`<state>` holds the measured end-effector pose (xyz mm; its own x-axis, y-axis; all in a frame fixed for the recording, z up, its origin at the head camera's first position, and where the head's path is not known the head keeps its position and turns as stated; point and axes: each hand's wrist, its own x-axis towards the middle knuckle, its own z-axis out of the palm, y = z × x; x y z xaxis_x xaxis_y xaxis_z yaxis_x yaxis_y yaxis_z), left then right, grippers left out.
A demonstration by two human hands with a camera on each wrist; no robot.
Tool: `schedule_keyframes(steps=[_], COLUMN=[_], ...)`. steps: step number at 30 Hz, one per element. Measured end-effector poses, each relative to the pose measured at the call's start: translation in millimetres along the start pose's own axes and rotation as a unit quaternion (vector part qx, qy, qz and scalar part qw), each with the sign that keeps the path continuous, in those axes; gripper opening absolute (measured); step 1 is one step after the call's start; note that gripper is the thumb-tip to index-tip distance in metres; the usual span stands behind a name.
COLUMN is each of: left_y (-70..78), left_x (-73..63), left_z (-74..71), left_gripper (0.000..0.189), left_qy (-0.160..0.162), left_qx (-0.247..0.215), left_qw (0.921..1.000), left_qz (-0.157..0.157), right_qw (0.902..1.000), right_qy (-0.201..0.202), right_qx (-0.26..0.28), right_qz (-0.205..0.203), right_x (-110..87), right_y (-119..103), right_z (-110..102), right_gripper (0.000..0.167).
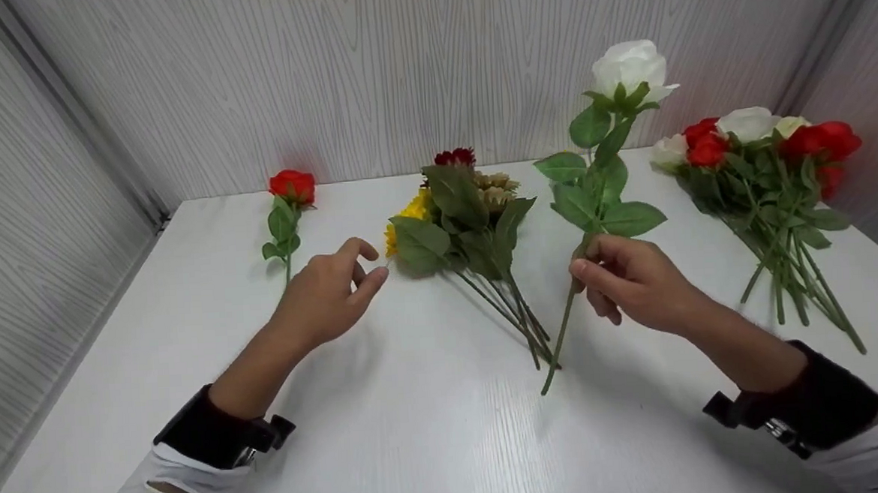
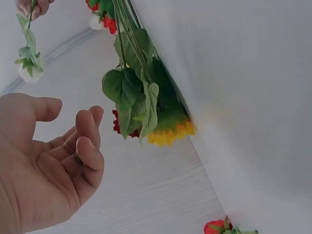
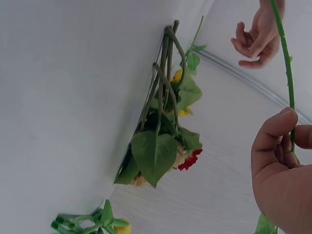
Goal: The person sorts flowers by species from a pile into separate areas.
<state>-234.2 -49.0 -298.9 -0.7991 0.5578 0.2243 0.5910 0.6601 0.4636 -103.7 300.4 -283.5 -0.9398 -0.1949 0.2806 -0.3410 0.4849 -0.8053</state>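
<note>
A white rose point(image 1: 629, 67) with green leaves stands raised above the table, bloom up. My right hand point(image 1: 632, 281) pinches its stem between thumb and fingers, just under the lowest leaves; the stem point(image 3: 287, 73) also shows in the right wrist view. My left hand point(image 1: 329, 293) hovers over the table with fingers loosely bent and nothing in them. Just right of it lies a mixed bunch point(image 1: 476, 229) with yellow, dark red and beige blooms, its stems pointing toward me. Beyond the left hand, a single red rose point(image 1: 291, 186) lies with its lower stem hidden behind that hand.
At the right of the white table point(image 1: 434, 442) lies a pile of red, white and cream roses point(image 1: 773, 161), stems toward me. A pale wood-grained panel point(image 1: 370, 77) rises along the back edge, with side panels left and right.
</note>
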Motion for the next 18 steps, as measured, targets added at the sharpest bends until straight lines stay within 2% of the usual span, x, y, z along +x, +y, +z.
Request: schedule_keyframes(steps=[4, 7, 11, 15, 18], left_y=[-17.8, -31.3, -48.2, -63.5, -73.0], left_x=[5.0, 7.0, 8.2, 8.0, 6.9], left_z=[-10.1, -16.1, -22.4, -27.9, -31.8], left_gripper=[0.034, 0.033, 0.032, 0.033, 0.034], left_qy=[0.02, 0.034, 0.038, 0.017, -0.028], left_qx=[0.01, 0.024, 0.044, 0.075, 0.108], left_qw=[0.9986, 0.9965, 0.9932, 0.9893, 0.9837], left_qz=[-0.047, -0.072, -0.101, -0.124, -0.141], right_qw=[0.999, 0.9979, 0.9961, 0.9936, 0.9913], right_qy=[0.036, 0.053, 0.078, 0.106, 0.125], right_qx=[-0.005, 0.002, -0.001, -0.004, -0.009], right_qz=[0.026, 0.037, 0.043, 0.039, 0.04], right_x=[3.6, 5.1, 7.5, 9.4, 10.0], right_y=[3.1, 4.9, 8.4, 13.6, 18.0], right_z=[-17.2, -26.4, -34.0, -41.7, -50.1], right_gripper=[0.02, 0.023, 0.027, 0.03, 0.03])
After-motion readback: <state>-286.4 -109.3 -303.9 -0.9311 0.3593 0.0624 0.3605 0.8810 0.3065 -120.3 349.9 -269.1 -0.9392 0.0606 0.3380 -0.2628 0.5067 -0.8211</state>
